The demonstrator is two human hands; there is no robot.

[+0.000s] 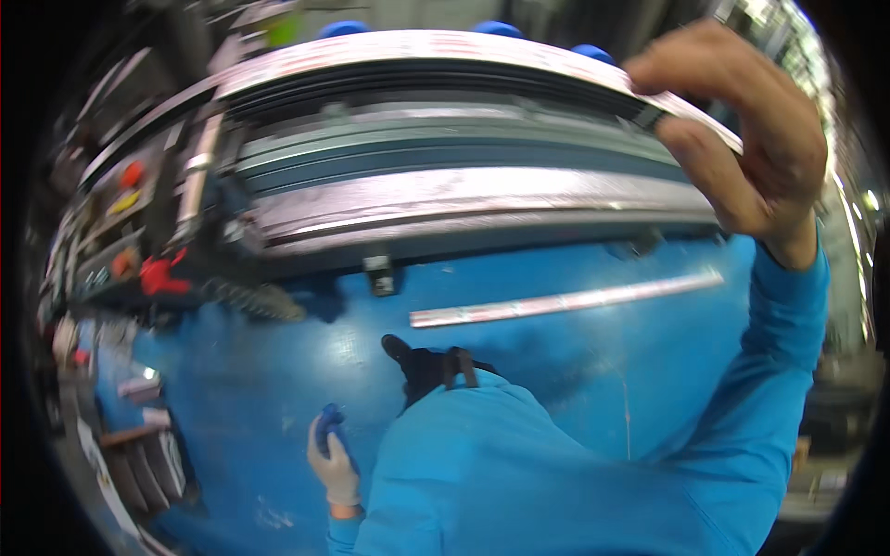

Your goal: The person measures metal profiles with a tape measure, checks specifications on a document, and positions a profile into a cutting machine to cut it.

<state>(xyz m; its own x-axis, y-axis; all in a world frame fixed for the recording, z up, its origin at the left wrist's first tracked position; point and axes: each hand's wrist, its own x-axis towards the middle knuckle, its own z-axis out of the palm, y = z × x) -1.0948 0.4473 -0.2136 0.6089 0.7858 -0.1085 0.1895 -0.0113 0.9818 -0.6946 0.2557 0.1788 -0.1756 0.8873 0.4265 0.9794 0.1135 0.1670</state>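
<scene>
Left hand: I've got it gripping a blue item, kind unclear, in front of machine, leftish.
Right hand: I see it released, fingers curled, by machine's right end; contact unclear.
Strip: floor, before machine.

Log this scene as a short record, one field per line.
Left hand: low, pale-gloved, holding a blue object whose exact kind is unclear
Right hand: bare, raised at the machine's right end, thumb and fingers apart, blurred
Machine: long, with rails running across the view
Floor: blue
Long strip: white and reddish, lying on the floor between machine and person
</scene>
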